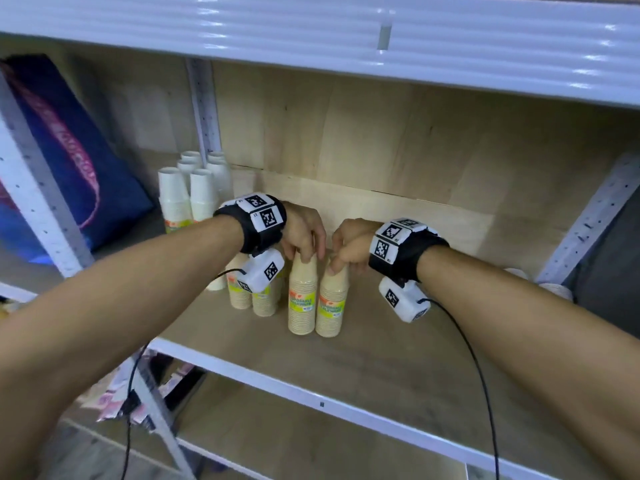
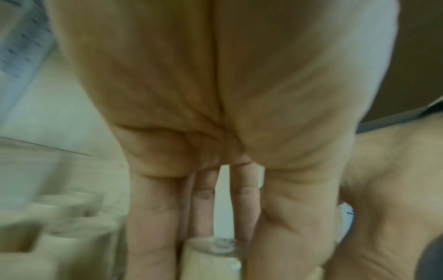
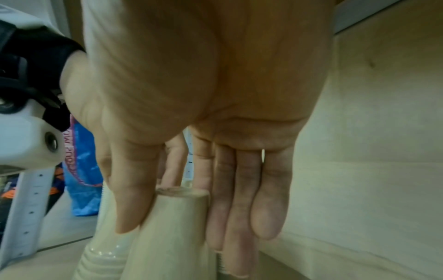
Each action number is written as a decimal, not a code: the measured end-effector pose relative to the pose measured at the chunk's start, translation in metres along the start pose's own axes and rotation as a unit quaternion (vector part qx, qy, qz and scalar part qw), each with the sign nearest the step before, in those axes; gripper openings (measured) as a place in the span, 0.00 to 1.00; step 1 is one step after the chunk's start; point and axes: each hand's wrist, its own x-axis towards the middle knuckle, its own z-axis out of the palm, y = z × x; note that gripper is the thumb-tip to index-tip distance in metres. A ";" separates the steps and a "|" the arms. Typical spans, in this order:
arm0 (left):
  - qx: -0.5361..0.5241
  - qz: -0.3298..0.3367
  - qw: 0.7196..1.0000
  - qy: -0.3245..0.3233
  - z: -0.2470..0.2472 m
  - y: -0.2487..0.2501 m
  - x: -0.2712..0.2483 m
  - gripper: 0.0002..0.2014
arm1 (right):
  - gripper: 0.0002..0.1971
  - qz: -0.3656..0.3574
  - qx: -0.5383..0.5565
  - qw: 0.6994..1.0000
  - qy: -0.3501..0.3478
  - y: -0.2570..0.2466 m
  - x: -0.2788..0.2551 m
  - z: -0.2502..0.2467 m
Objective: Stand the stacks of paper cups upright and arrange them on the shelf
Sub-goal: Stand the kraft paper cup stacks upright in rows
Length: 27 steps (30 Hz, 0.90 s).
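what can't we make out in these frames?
- Label text on the two front brown cup stacks: head view, too small.
- Brown stacks behind the left hand: head view, wrist camera covers them.
- Objects at the shelf's right edge: right forearm hides them.
- Left wrist view: blurred; palm fills it.

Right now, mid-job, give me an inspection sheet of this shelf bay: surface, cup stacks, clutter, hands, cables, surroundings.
Surface: wooden shelf board, white front rail.
Job's things: two tan cup stacks, left and right, upright side by side near the front; more tan stacks upright behind the left wrist; white cup stacks upright at back left.
Clutter: white cup rims at the right edge, pose unclear.
Grippers: left hand grips the left stack's top; right hand grips the right stack's top.
Cables: black wrist-camera cables hang over the front rail.
Surroundings: blue bag in the left bay; packets on the lower shelf.
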 end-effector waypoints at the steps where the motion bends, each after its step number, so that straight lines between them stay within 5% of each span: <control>1: -0.005 -0.008 1.000 0.004 -0.001 -0.006 -0.008 0.14 | 0.20 -0.010 0.005 1.000 -0.006 -0.008 0.001 0.001; 15: -0.004 -0.113 0.991 0.070 0.007 -0.083 -0.086 0.16 | 0.21 -0.130 0.033 0.991 -0.010 -0.096 0.010 0.029; 27: 0.042 -0.096 0.989 0.104 0.016 -0.106 -0.091 0.16 | 0.23 -0.150 0.039 0.988 0.020 -0.110 0.017 0.044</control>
